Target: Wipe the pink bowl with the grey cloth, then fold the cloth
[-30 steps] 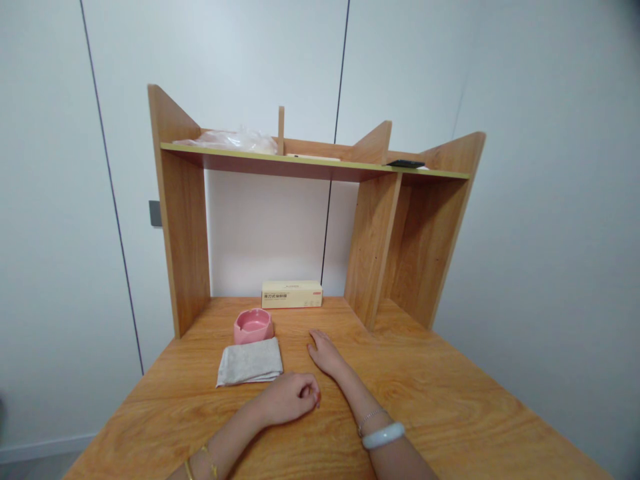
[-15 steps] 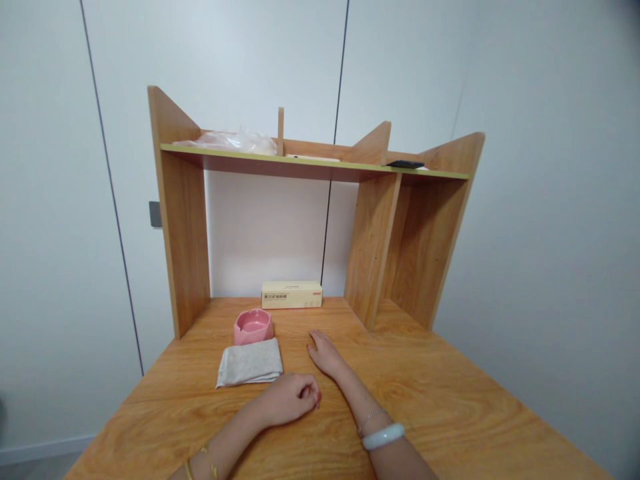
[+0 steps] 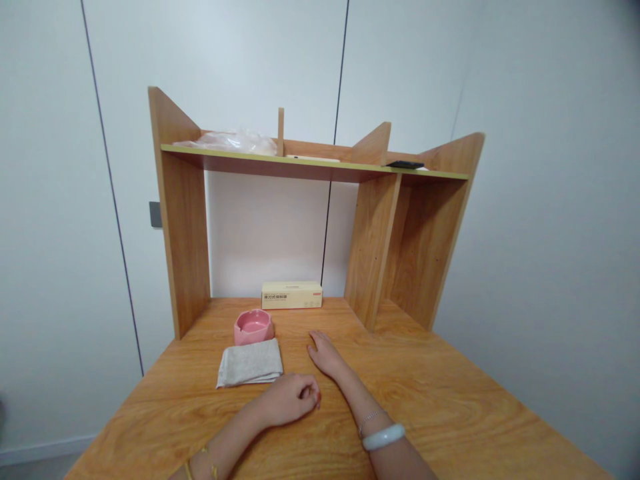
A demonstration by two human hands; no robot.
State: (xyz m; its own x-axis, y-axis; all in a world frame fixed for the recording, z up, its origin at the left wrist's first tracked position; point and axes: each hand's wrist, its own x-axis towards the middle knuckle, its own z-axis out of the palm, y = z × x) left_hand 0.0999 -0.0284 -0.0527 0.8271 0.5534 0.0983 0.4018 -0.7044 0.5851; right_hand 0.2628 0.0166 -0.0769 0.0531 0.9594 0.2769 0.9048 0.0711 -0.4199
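Note:
My left hand (image 3: pixel 293 400) rests on the wooden desk, its fingers curled in toward the palm with nothing visible in them. Just beyond its wrist and knuckles lies a folded grey cloth (image 3: pixel 250 363). Farther forward and to the right, my right hand (image 3: pixel 325 353) lies palm down on the desktop, fingers stretched out, holding nothing. A pink faceted ashtray (image 3: pixel 254 328) stands directly behind the cloth. At the back of the desk is a long cream cling film box (image 3: pixel 291 295) with dark printed characters.
A wooden shelf unit (image 3: pixel 370 260) rises from the back of the desk (image 3: pixel 450 400). On its upper shelf are a clear plastic bag (image 3: pixel 233 141), a flat white item (image 3: pixel 313 159) and a flat dark object (image 3: pixel 405 164). White wall panels stand behind and at the right.

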